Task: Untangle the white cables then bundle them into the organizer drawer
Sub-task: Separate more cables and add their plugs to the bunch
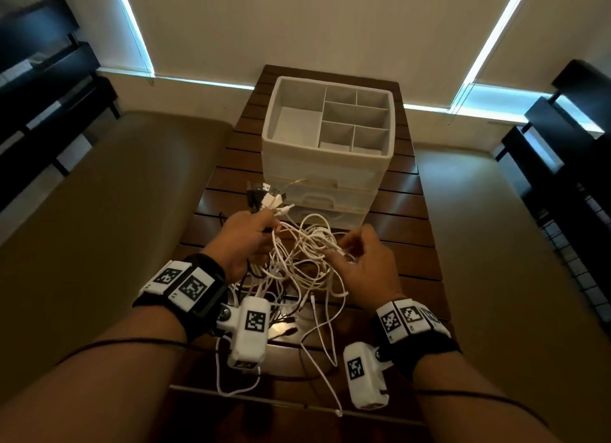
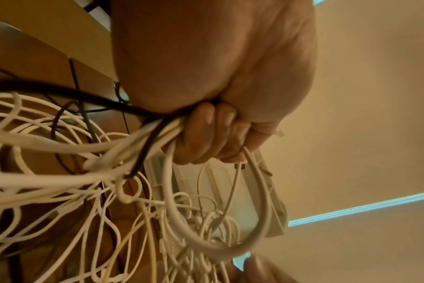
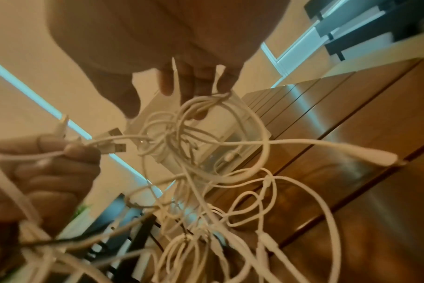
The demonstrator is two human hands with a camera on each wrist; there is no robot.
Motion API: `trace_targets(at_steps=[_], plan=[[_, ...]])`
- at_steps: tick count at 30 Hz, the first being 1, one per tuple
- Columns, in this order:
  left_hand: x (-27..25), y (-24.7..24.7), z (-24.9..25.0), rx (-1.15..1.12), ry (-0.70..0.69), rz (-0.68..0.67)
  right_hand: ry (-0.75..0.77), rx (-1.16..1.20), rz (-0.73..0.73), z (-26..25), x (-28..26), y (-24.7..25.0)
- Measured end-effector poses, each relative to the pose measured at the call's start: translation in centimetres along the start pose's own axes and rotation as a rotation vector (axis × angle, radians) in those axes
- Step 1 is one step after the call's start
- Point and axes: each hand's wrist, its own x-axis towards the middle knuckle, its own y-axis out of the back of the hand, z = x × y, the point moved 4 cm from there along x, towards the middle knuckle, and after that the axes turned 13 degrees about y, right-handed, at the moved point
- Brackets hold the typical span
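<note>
A tangle of white cables (image 1: 305,254) hangs between my hands above the wooden table (image 1: 406,254), its loose ends trailing toward me. My left hand (image 1: 263,232) grips a bunch of cable ends in a fist, and the plugs (image 1: 264,194) stick up past it. The left wrist view shows that fist (image 2: 213,134) closed round white cables (image 2: 61,149) and a black cable (image 2: 61,92). My right hand (image 1: 344,249) has its fingers curled into the knot. In the right wrist view, white loops (image 3: 206,101) hang over its fingers (image 3: 196,82). The white organizer (image 1: 274,122) stands behind, its drawers (image 1: 330,198) closed.
The organizer's top tray has several empty compartments. Black cables (image 1: 284,332) lie among the white ones on the table near my wrists. A beige sofa (image 1: 99,211) flanks the narrow table on the left, with more seating (image 1: 496,244) on the right. Dark shelves (image 1: 568,165) stand at the right.
</note>
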Motion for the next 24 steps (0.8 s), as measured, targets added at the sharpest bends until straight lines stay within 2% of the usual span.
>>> trace_targets(at_steps=[2, 4, 5, 9, 13, 15, 19, 21, 24], plan=[[-0.3, -0.5, -0.1, 0.023, -0.007, -0.039, -0.101, -0.035, -0.11, 0.0, 0.5, -0.5], [-0.5, -1.2, 0.0, 0.049, -0.031, -0.056, -0.101, -0.247, -0.255, 0.3, 1.1, -0.9], [-0.6, -1.3, 0.1, 0.063, -0.044, -0.049, -0.103, -0.281, -0.254, 0.3, 1.3, -0.8], [-0.9, -0.7, 0.5, 0.068, -0.069, 0.027, -0.202, -0.146, -0.141, 0.9, 2.0, -0.3], [-0.9, 0.2, 0.5, 0.043, -0.082, 0.082, -0.365, 0.1, -0.047, 1.2, 1.9, -0.1], [-0.8, 0.4, 0.3, 0.142, -0.079, 0.119, -0.358, 0.101, -0.021, 1.1, 2.0, 0.2], [-0.8, -0.7, -0.6, 0.332, -0.051, 0.089, -0.293, 0.155, -0.005, 0.4, 2.3, 0.3], [-1.0, -1.5, -0.8, 0.447, -0.094, 0.115, -0.282, 0.128, -0.057, -0.3, 2.3, 0.0], [-0.8, -2.6, -0.5, 0.498, -0.221, 0.16, -0.219, 0.067, -0.138, -1.5, 2.4, -0.1]])
